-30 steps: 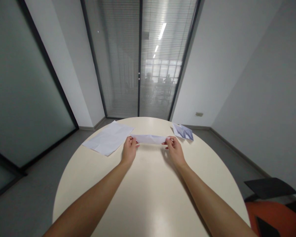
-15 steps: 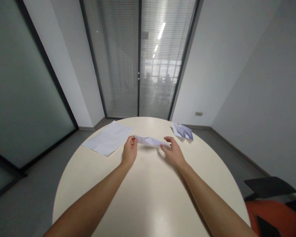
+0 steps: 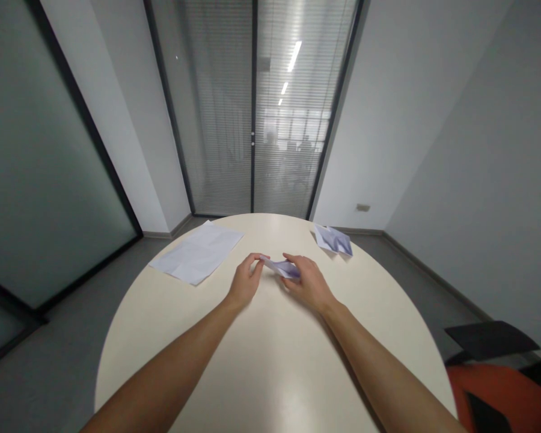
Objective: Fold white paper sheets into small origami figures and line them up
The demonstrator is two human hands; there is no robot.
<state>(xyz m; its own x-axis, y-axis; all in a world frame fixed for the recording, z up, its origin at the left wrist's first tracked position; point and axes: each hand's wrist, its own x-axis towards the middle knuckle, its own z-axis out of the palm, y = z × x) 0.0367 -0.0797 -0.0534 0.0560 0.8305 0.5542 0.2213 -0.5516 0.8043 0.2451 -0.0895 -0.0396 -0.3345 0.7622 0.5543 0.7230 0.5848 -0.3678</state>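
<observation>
Between my hands, just above the round cream table (image 3: 261, 361), is a folded sheet of white paper (image 3: 280, 267). My left hand (image 3: 246, 281) pinches its left end between thumb and fingertips. Around the right end curl the fingers of my right hand (image 3: 307, 281), with the thumb below and the fingers above; that end is partly hidden by the hand. The paper is creased and slopes down to the right.
White paper sheets (image 3: 198, 252) lie flat at the table's far left. A folded, creased paper piece (image 3: 333, 240) rests near the far right edge. To the right stands an orange chair (image 3: 496, 397) with a black armrest (image 3: 491, 340). Glass panels with blinds rise behind the table.
My hands have come closer together. The paper now shows shorter between them and is turned at a slant, and my right hand has closed round its right end.
</observation>
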